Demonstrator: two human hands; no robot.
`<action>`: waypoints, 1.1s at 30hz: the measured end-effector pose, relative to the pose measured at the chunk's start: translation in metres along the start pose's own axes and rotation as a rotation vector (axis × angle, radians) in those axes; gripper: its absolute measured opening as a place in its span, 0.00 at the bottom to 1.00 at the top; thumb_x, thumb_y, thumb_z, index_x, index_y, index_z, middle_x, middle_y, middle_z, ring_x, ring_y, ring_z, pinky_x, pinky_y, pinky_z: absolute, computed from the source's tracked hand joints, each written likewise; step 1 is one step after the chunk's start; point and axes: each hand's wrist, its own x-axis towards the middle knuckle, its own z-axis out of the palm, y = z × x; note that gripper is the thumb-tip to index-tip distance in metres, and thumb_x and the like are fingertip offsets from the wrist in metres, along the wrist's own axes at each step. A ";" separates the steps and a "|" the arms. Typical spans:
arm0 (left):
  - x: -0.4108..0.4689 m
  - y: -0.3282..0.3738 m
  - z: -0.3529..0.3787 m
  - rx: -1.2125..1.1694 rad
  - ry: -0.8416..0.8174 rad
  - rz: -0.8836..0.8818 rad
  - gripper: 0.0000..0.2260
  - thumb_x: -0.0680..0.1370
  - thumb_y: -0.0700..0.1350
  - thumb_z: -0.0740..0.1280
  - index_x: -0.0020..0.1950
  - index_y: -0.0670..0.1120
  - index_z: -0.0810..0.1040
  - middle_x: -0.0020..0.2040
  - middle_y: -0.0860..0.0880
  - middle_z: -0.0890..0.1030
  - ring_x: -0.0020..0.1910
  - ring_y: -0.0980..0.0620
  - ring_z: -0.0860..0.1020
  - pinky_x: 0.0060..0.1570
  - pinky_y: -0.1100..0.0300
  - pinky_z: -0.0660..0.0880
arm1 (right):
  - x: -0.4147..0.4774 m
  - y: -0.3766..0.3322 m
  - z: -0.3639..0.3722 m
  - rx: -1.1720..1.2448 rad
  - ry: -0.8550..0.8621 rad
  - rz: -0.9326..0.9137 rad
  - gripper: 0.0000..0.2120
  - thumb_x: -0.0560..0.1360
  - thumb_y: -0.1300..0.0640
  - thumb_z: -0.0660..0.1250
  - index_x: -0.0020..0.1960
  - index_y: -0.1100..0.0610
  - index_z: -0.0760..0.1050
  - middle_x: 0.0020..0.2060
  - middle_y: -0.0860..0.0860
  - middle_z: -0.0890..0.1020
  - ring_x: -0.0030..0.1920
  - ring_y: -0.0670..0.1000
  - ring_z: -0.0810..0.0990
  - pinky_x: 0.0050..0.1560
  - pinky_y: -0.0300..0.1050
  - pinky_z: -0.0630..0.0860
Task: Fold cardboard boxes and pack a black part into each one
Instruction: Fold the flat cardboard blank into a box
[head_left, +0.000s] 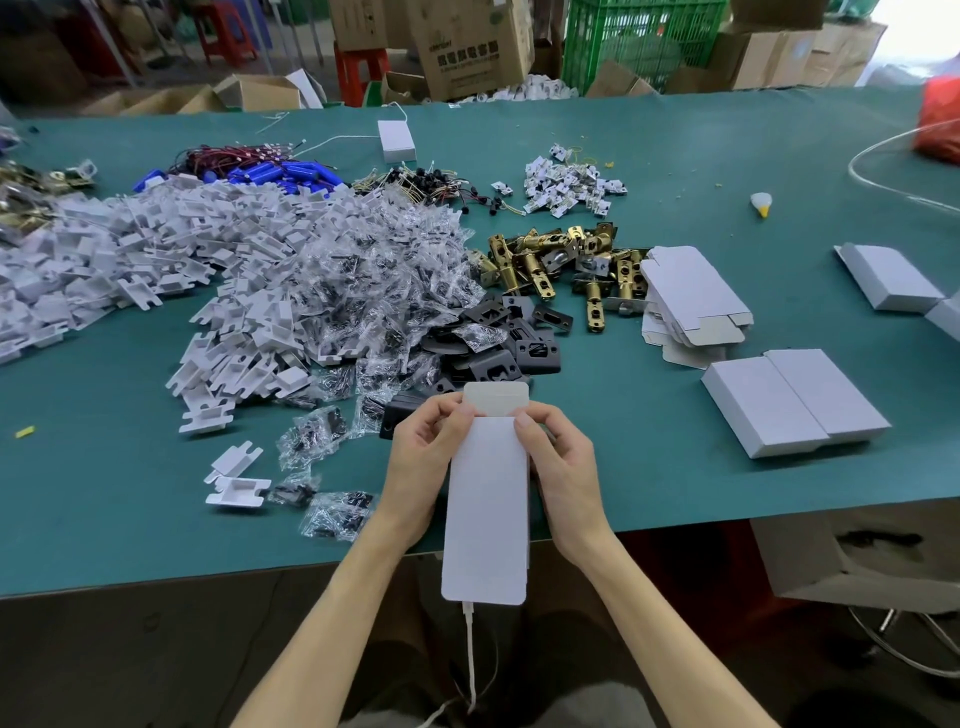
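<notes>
I hold a white cardboard box (485, 509), still flattened, between both hands over the near edge of the green table (104, 519). Its face is plain, with no print on it. Its long axis runs straight away from me: the rounded near end hangs past the table edge toward my lap, and the far end, with its tuck flap raised, points at the pile of black parts (498, 343).

My left hand (421, 467) pinches the box's left edge near the far end, thumb on top and fingers curled under. My right hand (563, 467) grips the right edge the same way.

Just left of the black parts lie clear bagged packets (374, 280), and beyond those a heap of white inserts (130, 249). To my right sit two folded boxes (789, 400) side by side, touching. Past them is a stack of flat box blanks (691, 296), next to the brass latches (566, 260).

Behind the table stands a brown carton (470, 47) with dark printed characters, too blurred for me to read.
</notes>
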 end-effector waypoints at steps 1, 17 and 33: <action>0.000 0.000 -0.001 -0.004 0.000 -0.004 0.10 0.81 0.47 0.70 0.50 0.40 0.81 0.58 0.45 0.85 0.46 0.49 0.81 0.45 0.55 0.79 | 0.000 -0.001 0.000 0.003 0.000 -0.007 0.11 0.78 0.48 0.68 0.54 0.54 0.78 0.50 0.52 0.82 0.46 0.49 0.80 0.45 0.48 0.76; 0.000 0.004 -0.005 -0.129 -0.012 -0.098 0.21 0.78 0.47 0.72 0.70 0.46 0.77 0.62 0.41 0.82 0.56 0.44 0.81 0.56 0.47 0.80 | 0.003 0.000 -0.002 0.110 -0.003 0.002 0.21 0.77 0.51 0.71 0.69 0.45 0.75 0.60 0.52 0.83 0.59 0.57 0.83 0.56 0.56 0.82; -0.002 0.010 -0.003 -0.158 -0.015 -0.144 0.18 0.78 0.46 0.72 0.66 0.40 0.77 0.59 0.38 0.83 0.53 0.41 0.81 0.55 0.45 0.79 | 0.005 0.000 -0.005 0.153 -0.011 0.019 0.21 0.76 0.52 0.72 0.69 0.45 0.75 0.61 0.55 0.82 0.62 0.61 0.81 0.62 0.64 0.79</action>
